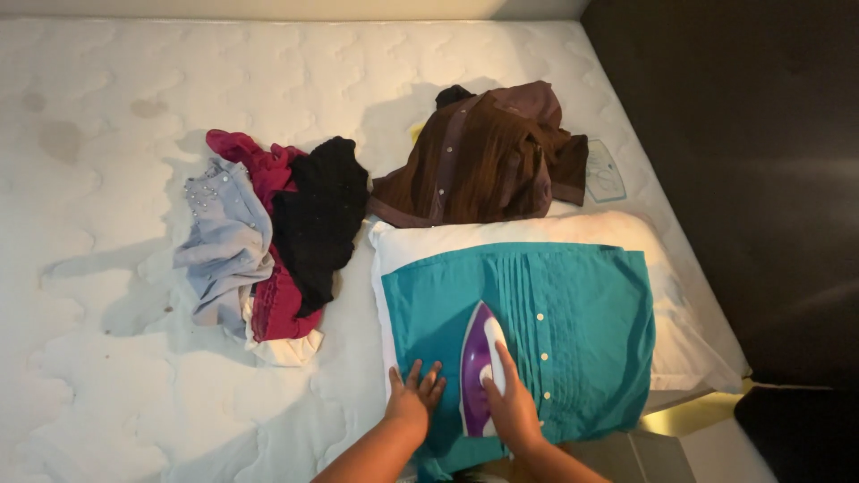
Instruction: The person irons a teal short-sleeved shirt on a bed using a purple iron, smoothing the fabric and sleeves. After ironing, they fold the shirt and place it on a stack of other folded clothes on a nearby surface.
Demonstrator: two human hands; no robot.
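Teal shirt (573, 304), one purple iron (481, 358), two hands, three garment heaps

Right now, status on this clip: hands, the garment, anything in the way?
Right hand gripping purple iron. Left hand flat on teal shirt, spread over white pillow. Clothes piles sit apart, nothing in the way.

A pale rectangular label (605, 172) beside the brown garment (483, 156).

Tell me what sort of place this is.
Likely a bedroom: a bare quilted mattress serves as the work surface, with a white pillow under a teal shirt and piles of clothes.
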